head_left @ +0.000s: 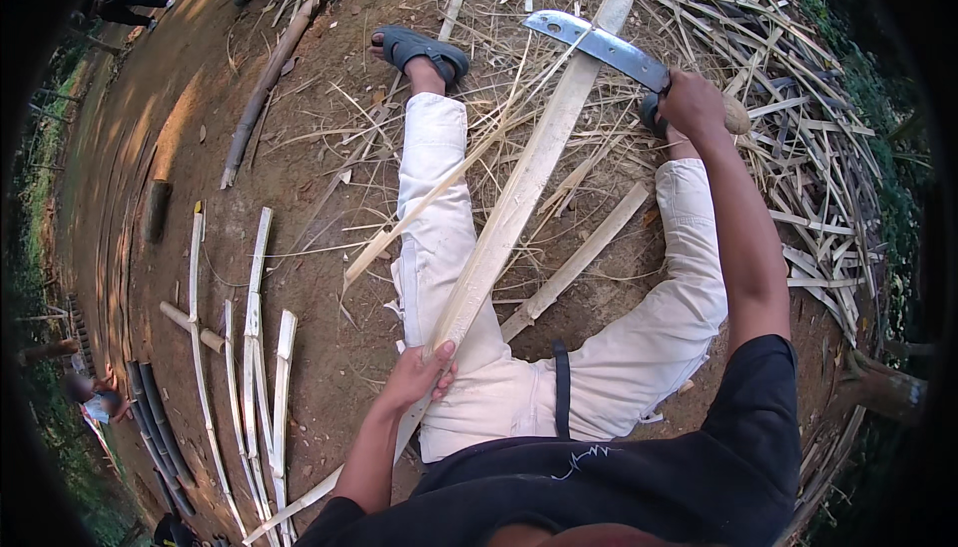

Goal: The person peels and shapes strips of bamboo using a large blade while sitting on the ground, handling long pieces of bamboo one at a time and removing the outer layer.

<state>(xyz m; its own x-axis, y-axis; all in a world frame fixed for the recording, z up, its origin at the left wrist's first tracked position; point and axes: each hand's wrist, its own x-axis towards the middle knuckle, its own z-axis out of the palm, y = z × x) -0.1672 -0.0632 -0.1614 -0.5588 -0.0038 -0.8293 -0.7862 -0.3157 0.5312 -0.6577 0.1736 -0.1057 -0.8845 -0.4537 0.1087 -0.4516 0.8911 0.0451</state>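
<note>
A long, pale split bamboo strip slants across my left thigh, from beside my left hip up to the far middle. Near its lower end my left hand is wrapped round it. At the right, my right hand grips the wooden handle of a machete. The broad metal blade, with holes near its tip, lies across the strip's far part. Thin peeled slivers stretch from near the blade toward my left knee. Below the strip, a shorter bamboo piece rests on the ground between my legs.
A large heap of bamboo offcuts spreads along the right. Several split strips lie at the left, near dark bamboo poles. A dark pole lies at the upper left. People are at the left edge and upper left.
</note>
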